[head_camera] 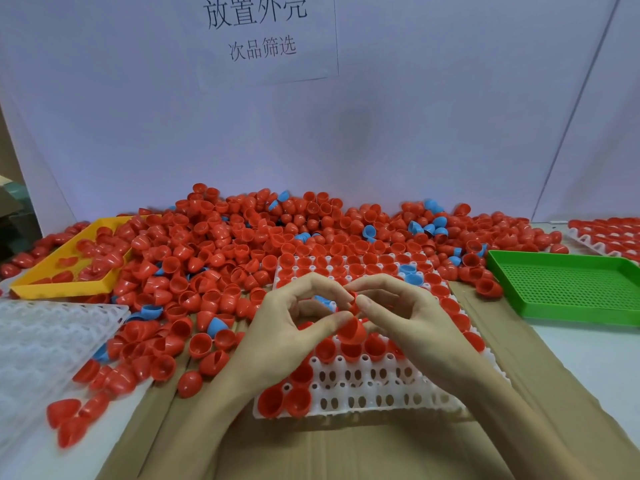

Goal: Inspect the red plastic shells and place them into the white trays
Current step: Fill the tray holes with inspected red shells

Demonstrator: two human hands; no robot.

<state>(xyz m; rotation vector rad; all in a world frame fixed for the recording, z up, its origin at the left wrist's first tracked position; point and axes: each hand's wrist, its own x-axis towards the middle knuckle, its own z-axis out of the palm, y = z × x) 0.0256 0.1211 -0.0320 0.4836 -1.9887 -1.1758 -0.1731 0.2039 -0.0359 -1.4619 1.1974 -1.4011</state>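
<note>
A white tray (374, 393) with rows of round pockets lies in front of me on brown cardboard; most of its pockets hold red plastic shells, and the nearest rows show bare holes. My left hand (287, 327) and my right hand (401, 317) meet above the tray's middle. Together they pinch one red shell (351, 329) between thumbs and fingertips. A large heap of loose red shells (221, 251) covers the table behind and to the left of the tray.
Blue shells (426, 226) are mixed into the heap. A yellow tray (59, 289) with some red shells sits far left, a bare white tray (45, 337) near left, a green perforated tray (571, 285) right, and another filled white tray (609, 237) far right. A white wall with a paper sign stands behind.
</note>
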